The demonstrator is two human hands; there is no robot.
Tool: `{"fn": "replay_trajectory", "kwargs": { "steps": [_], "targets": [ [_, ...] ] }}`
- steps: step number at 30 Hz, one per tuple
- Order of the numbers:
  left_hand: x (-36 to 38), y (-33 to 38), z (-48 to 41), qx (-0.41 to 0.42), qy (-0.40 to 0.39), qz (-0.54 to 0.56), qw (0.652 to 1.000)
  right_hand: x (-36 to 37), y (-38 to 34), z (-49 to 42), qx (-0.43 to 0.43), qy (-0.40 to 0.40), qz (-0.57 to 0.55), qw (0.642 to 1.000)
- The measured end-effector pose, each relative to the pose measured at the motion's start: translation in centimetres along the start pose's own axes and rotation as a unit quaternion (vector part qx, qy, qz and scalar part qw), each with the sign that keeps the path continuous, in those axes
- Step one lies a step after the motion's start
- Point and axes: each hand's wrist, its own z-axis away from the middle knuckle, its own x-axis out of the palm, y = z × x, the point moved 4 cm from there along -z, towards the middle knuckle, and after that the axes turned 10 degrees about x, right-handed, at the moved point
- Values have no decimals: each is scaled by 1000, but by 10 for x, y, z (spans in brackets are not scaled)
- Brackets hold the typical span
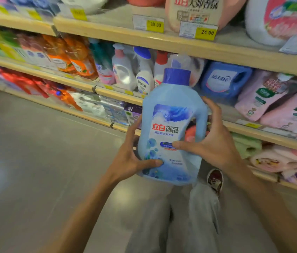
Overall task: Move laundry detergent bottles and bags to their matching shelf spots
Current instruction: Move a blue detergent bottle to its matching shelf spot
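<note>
Both hands [131,152] gripping blue bottle [171,132], upright, cap up

The light-blue plastic detergent bottle [171,136] is upright before the beige wooden shelving [162,42], held between the left hand [131,156] at its lower left and the right hand [211,143] at its handle side. Behind it on the middle shelf, white pump bottles [124,72] stand to the left, orange refill pouches [74,59] further left, a dark-blue plastic jug [224,79] just right, then pink soft bags [264,95]. Yellow price tags [206,32] sit on the shelf edge above; folded pastel towels [279,161] lie below the bags.
</note>
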Motion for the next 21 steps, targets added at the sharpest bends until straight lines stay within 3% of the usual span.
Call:
{"fn": "replay_trajectory", "kwargs": {
  "steps": [11,21],
  "targets": [
    [-33,197,100,3,-21,22,1000,-78,-155,118,32,-21,-40,998],
    [25,298,171,53,-89,21,994,-160,-178,236,46,24,-60,997]
  ]
}}
